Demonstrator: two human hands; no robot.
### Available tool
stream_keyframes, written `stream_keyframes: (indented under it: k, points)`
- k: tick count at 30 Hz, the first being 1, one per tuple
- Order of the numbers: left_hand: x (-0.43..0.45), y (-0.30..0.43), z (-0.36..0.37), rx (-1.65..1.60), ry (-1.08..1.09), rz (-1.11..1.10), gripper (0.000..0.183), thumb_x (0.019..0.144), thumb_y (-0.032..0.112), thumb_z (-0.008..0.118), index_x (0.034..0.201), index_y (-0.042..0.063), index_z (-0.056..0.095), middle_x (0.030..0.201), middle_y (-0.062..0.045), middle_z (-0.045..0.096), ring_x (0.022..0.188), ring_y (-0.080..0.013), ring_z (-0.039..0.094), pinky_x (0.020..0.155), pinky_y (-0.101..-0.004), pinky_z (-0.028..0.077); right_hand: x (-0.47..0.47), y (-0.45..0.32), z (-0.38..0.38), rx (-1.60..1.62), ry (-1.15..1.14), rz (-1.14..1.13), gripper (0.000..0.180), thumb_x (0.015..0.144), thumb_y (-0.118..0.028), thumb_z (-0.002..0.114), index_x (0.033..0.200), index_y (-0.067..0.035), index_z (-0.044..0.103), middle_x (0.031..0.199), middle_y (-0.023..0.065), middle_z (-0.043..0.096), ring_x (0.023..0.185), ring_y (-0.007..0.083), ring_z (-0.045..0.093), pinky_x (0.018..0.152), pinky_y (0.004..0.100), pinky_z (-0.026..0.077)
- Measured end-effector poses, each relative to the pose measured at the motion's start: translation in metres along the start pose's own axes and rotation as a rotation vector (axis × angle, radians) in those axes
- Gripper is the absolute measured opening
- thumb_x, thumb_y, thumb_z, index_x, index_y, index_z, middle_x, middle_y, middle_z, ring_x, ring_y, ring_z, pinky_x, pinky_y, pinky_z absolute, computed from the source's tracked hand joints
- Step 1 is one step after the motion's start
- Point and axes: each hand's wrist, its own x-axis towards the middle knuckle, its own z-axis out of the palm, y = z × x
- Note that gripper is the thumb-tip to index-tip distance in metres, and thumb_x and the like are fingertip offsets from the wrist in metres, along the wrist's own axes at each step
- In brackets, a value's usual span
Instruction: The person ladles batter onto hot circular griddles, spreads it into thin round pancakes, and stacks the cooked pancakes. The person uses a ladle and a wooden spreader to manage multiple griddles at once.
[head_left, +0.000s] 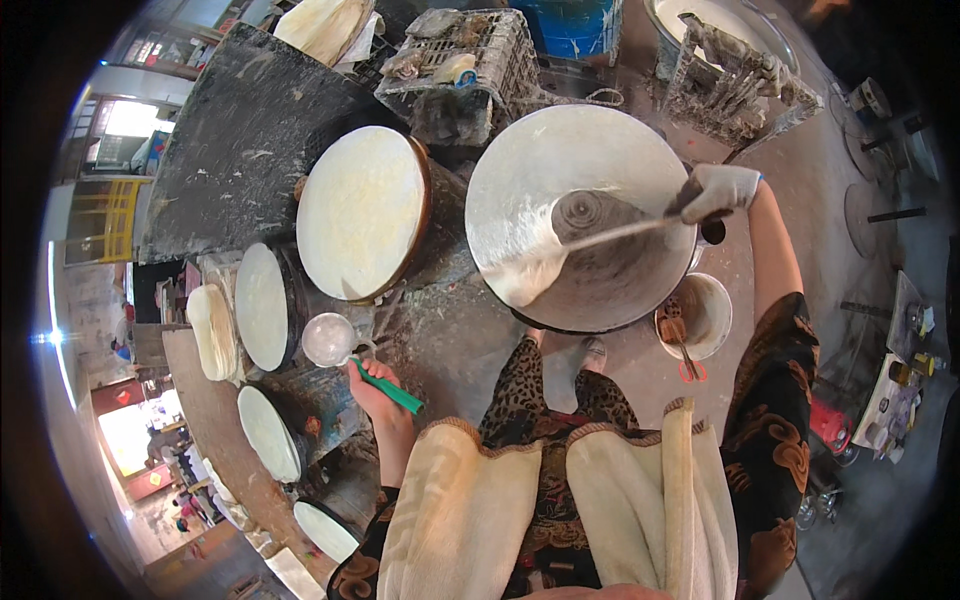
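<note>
A large round pan (645, 277) lies before me, its dark base partly covered by a pale, wet-looking layer (555, 150) along the far and left sides. My right hand (716, 193), in a grey-white glove, grips a long thin handle (626, 232) at the pan's right rim. The handle reaches over the pan to a pale scraper or brush head (529, 281) at the lower left; which of these it is I cannot tell. My left hand (375, 390), without a glove, holds a round ladle (328, 339) by its green handle (390, 386), left of the pan.
Round pale-topped pans or drums (364, 214) stand at the left, beside a folded pale stack (214, 332). A bucket (721, 322) with a brush and red-handled scissors (691, 370) is right of my feet. Crusted plastic crates (514, 71) and a blue barrel (574, 26) stand beyond the pan.
</note>
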Motion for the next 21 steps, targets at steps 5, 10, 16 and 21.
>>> stream_keyframes:
  k: [5, 10, 16, 21]
  points:
    - [-0.004, -0.005, -0.016, -0.153, -0.03, -0.06, 0.022, 0.094, 0.024, 0.043, 0.089, 0.003, 0.044, 0.067, 0.0, 0.044, 0.053, -0.0094, 0.043, 0.046, -0.0205, 0.041, 0.043, -0.026, 0.011, -0.093, 0.045, 0.005, 0.031, 0.074, -0.027, 0.067, 0.093, -0.003, 0.067, 0.06, -0.0021, 0.053, 0.048, 0.0065, 0.045, 0.042, 0.0227, 0.036]
    - [0.001, 0.003, -0.025, -0.286, -0.064, -0.175, 0.021, 0.094, 0.021, 0.043, 0.093, 0.0, 0.045, 0.066, 0.0, 0.043, 0.053, -0.0096, 0.043, 0.047, -0.0213, 0.042, -0.018, -0.012, 0.009, -0.164, -0.068, 0.197, 0.034, 0.073, -0.029, 0.066, 0.093, -0.001, 0.066, 0.066, 0.001, 0.059, 0.054, 0.0067, 0.05, 0.048, 0.0242, 0.041]
    - [0.013, 0.031, -0.033, -0.341, -0.16, -0.193, 0.028, 0.094, 0.018, 0.042, 0.108, -0.005, 0.043, 0.065, 0.0, 0.041, 0.052, -0.0109, 0.043, 0.048, -0.0236, 0.043, -0.153, 0.071, 0.084, -0.473, 0.412, 0.344, 0.036, 0.065, -0.034, 0.07, 0.085, -0.005, 0.067, 0.073, 0.011, 0.065, 0.06, 0.0226, 0.061, 0.059, 0.0362, 0.047]
    - [0.016, 0.05, -0.022, -0.177, -0.272, -0.158, 0.032, 0.094, 0.027, 0.044, 0.114, 0.002, 0.049, 0.062, 0.003, 0.038, 0.049, -0.0058, 0.037, 0.041, -0.0199, 0.036, -0.103, 0.027, 0.287, 0.735, 0.444, 0.265, 0.021, 0.079, -0.019, 0.063, 0.094, -0.004, 0.061, 0.061, -0.0018, 0.052, 0.046, 0.0069, 0.047, 0.04, 0.0245, 0.038]
